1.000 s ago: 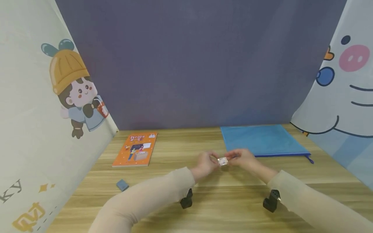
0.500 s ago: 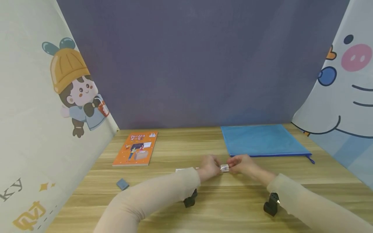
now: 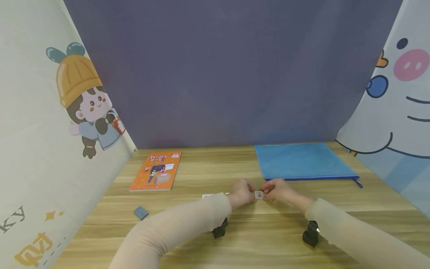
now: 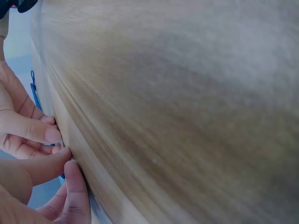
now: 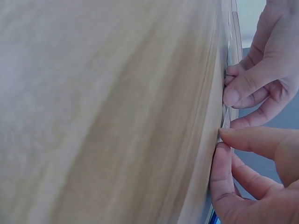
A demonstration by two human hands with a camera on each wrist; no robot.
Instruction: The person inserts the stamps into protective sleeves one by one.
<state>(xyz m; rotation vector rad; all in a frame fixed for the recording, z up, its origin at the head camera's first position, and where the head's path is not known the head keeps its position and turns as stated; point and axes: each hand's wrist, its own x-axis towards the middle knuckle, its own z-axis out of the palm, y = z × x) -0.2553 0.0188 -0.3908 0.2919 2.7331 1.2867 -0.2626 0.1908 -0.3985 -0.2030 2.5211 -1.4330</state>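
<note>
A thin, flat, ruler-like strip, clear and whitish with small marks, lies low over the wooden table between both hands. Its other end emerges behind the left sleeve in the head view; the left hand hides the stretch between. My left hand pinches the strip with thumb and fingers. Close on its right, my right hand pinches the right end. In the right wrist view the right thumb and index fingertip meet at its thin edge, right at the tabletop. The left wrist view shows the left hand beside the right hand.
An orange book lies at the back left, and a small grey-blue block like an eraser nearer the front. The blue zip pouch lies behind the right hand. A dark cloth hangs behind the table.
Both hands have come down and slightly nearer with the strip, which was tilted up and now lies flat. Its left end has come into view past the left sleeve.
</note>
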